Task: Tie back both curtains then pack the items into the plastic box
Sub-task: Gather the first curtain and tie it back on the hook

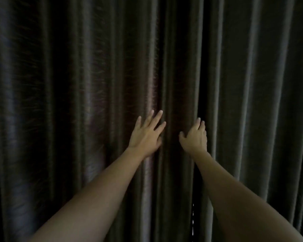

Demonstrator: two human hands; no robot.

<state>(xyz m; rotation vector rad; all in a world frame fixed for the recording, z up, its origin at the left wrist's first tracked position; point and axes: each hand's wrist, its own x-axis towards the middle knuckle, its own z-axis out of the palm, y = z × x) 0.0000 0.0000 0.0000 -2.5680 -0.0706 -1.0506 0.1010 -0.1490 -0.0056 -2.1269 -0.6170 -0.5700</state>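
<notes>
So the room was pretty dark and all we could really see were the two curtains, drawn closed and filling the whole view. The left curtain (pixel 68 102) hung in deep folds with a bit of sheen on it, running from the left edge to about the middle. Our left hand (pixel 146 135) was laid flat on its inner edge, fingers spread and pointing up, palm against the fabric, not gripping anything as far as we could tell, just pressing. Between the hands ran a few narrow folds where the two curtains met or overlapped, hard to say which belonged to which. Our right hand (pixel 194 138) was just beside that, fingers curled into a fold of the right curtain (pixel 261 102), thumb out to the left; it looked like it was hooked around the edge but we couldn't tell for sure whether it had actually clenched the fabric. Below that hand a thin sliver of light (pixel 193 222) showed through a gap. The right curtain carried on in even pleats to the right edge. Both forearms were bare
</notes>
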